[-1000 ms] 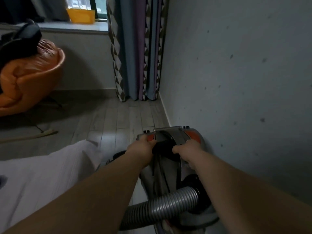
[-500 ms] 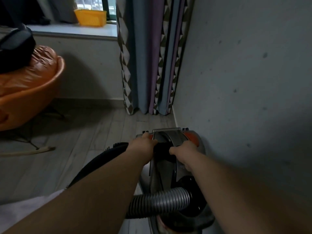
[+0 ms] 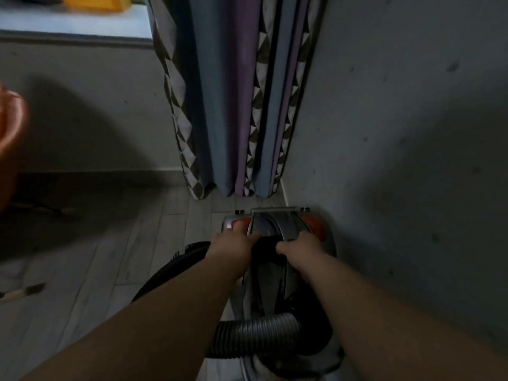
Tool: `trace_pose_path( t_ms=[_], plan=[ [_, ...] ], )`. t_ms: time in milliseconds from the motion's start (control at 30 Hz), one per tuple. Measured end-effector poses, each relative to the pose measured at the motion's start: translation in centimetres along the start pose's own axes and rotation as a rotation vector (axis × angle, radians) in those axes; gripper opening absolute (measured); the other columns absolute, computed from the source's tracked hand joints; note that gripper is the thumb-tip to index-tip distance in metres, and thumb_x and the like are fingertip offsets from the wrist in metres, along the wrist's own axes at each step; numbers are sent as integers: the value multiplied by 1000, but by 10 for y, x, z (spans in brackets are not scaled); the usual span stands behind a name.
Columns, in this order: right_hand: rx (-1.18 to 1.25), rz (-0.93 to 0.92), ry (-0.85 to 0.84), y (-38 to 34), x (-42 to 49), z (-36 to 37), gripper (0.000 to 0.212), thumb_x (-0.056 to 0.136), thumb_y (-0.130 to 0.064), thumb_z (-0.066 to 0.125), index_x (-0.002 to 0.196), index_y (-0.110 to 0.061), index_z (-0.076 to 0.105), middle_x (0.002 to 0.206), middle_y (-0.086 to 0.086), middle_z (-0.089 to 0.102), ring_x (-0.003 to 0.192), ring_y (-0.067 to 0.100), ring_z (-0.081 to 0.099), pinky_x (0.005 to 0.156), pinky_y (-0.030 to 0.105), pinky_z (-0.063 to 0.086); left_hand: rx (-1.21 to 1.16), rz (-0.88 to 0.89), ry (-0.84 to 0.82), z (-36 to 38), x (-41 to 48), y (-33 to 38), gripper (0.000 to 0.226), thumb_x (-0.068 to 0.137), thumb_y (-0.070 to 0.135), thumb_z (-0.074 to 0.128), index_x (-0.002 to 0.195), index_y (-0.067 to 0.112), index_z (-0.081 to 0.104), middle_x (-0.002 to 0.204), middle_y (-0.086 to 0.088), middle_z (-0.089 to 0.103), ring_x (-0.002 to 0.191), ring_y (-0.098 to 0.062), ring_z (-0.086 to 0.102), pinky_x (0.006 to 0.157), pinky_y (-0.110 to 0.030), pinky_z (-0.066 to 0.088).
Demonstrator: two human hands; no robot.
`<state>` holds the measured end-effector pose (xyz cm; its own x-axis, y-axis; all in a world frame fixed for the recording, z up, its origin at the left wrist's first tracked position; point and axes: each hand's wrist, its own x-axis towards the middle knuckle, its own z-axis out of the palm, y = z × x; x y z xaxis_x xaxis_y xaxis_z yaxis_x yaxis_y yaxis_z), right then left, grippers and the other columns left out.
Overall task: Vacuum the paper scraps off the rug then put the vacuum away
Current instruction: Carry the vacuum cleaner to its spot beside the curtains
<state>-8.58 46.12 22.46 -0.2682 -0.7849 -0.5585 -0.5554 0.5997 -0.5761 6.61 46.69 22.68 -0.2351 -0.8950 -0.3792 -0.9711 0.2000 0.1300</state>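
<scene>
Two grey walls [image 3: 398,133] noted, meeting in a corner behind a striped, triangle-edged curtain [image 3: 233,105] hung down to the pale plank floor [image 3: 110,257]. Vacuum [image 3: 288,224], silver with orange panels, standing on the floor close against the right wall, just short of the curtain hem. Ribbed grey hose [image 3: 261,334] joined at its near end, bending left. Left hand [image 3: 231,243] curled over the left side of the black top handle [image 3: 265,243], fingertips reaching an orange panel. Right hand [image 3: 299,248] closed round the handle's right side. Orange chair [image 3: 11,127] cut off at far left. Yellow box [image 3: 93,1] on the windowsill [image 3: 74,23].
</scene>
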Motion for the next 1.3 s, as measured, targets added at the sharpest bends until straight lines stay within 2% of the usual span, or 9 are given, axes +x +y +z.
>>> trace_pose_path(
  t_ms=[100, 267, 400, 533, 767, 933, 1033, 1133, 1300],
  plan=[
    [31, 17, -37, -19, 56, 5, 74, 80, -28, 71, 143, -3, 41, 135, 19, 52, 117, 36, 55, 95, 39, 50, -34, -29, -31, 0, 55, -13, 57, 91, 19, 54, 142, 30, 33, 141, -12, 29, 125, -34, 40, 105, -41, 36],
    [8, 16, -98, -39, 146, 20, 79, 76, -29, 73, 144, -4, 40, 136, 19, 52, 115, 37, 56, 94, 43, 51, -27, -91, -65, 8, 133, -27, 57, 91, 23, 54, 142, 31, 31, 137, -10, 32, 119, -32, 43, 102, -42, 39],
    [-51, 44, -160, -47, 208, 35, 84, 73, -34, 72, 146, -8, 39, 143, 16, 47, 123, 37, 52, 98, 43, 49, -61, -136, -103, 22, 190, -38, 55, 90, 25, 53, 140, 33, 33, 133, -9, 34, 117, -31, 44, 99, -42, 40],
    [-48, 50, -186, -43, 265, 55, 84, 57, -40, 69, 133, -11, 53, 127, 16, 59, 108, 37, 60, 90, 45, 54, -53, -157, -146, 42, 241, -48, 57, 92, 24, 51, 144, 34, 29, 136, -11, 31, 118, -33, 43, 100, -41, 37],
    [18, 64, -157, -34, 361, 93, 75, 68, -29, 77, 136, -7, 52, 128, 17, 59, 111, 36, 59, 91, 42, 53, -83, -160, -183, 94, 329, -74, 59, 93, 22, 49, 145, 37, 24, 140, -11, 30, 121, -33, 41, 99, -41, 35],
    [64, 85, -161, -12, 425, 131, 62, 69, -26, 78, 124, -4, 59, 117, 18, 63, 105, 37, 61, 91, 48, 53, -79, -131, -215, 131, 382, -91, 59, 94, 24, 47, 146, 37, 22, 142, -14, 27, 121, -35, 41, 99, -44, 34],
    [105, 111, -152, 3, 460, 149, 64, 64, -26, 78, 122, -4, 61, 114, 22, 64, 102, 39, 62, 90, 51, 53, -104, -78, -207, 160, 415, -94, 52, 96, 27, 42, 146, 34, 27, 142, -14, 30, 121, -37, 41, 100, -45, 32],
    [66, 111, -165, 8, 482, 161, 59, 75, -18, 78, 128, -1, 56, 119, 22, 61, 106, 39, 60, 92, 50, 52, -136, -89, -238, 182, 442, -94, 47, 98, 27, 39, 144, 29, 32, 142, -13, 31, 124, -38, 39, 101, -47, 31],
    [52, 145, -212, 13, 514, 169, 66, 83, -19, 74, 140, -3, 45, 135, 18, 51, 120, 37, 51, 102, 45, 45, -128, -52, -299, 203, 474, -100, 53, 98, 28, 40, 148, 29, 24, 147, -13, 24, 127, -38, 36, 102, -48, 32]
  ],
)
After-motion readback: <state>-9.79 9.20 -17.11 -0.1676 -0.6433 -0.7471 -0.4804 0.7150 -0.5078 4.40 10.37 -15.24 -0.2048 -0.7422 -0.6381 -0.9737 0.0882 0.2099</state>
